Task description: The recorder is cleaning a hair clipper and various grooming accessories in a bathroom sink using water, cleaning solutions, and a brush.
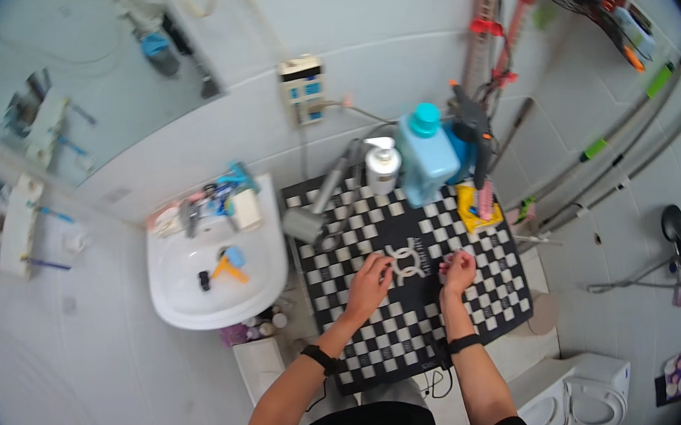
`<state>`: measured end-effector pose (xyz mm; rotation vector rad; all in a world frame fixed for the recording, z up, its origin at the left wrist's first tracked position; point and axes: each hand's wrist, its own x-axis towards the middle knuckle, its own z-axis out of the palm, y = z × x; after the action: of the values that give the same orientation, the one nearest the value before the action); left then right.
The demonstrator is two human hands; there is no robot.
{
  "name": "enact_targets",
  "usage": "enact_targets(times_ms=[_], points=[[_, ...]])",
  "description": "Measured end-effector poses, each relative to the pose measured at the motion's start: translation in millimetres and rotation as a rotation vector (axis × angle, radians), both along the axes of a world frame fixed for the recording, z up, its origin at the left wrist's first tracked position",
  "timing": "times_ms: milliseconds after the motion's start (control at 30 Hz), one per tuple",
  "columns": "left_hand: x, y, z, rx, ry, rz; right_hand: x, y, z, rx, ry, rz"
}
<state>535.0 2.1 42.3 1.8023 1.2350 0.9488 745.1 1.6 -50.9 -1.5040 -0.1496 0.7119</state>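
Observation:
In front of me is a table covered with a black-and-white checkered mat [388, 329] that bears a printed pattern and writing. My left hand [368, 285] hovers at or just above the mat's middle, fingers bent, beside the white printed emblem [407, 262]. To its right, my right hand [459, 271] is turned partly palm up with curled fingers. Whether either hand pinches something small cannot be made out. A black band circles each wrist. Beyond the hands stand a white pump bottle [383, 171] and a light-blue bottle [430, 165] with a teal cap. A grey hair dryer [309, 220] lies at the back left.
A yellow packet [474, 221] lies at the mat's right rear, near a dark spray trigger [470, 121]. Left of the table is a white washbasin [224, 308] holding an orange object [230, 269]. A power strip [303, 91] hangs on the wall. The toilet [595, 405] stands lower right.

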Motion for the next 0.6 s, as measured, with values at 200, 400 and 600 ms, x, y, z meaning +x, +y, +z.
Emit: enact_targets(times_ms=[200, 400, 600], points=[[-112, -48, 9, 0.096, 0.159, 0.097, -141, -36, 33, 0.043, -0.046, 0.241], [-232, -80, 2, 0.069, 0.161, 0.213, -261, -55, 45, -0.005, -0.171, 0.460], [-346, -95, 3, 0.009, 0.170, 0.339, -362, -64, 46, -0.066, -0.179, 0.657]])
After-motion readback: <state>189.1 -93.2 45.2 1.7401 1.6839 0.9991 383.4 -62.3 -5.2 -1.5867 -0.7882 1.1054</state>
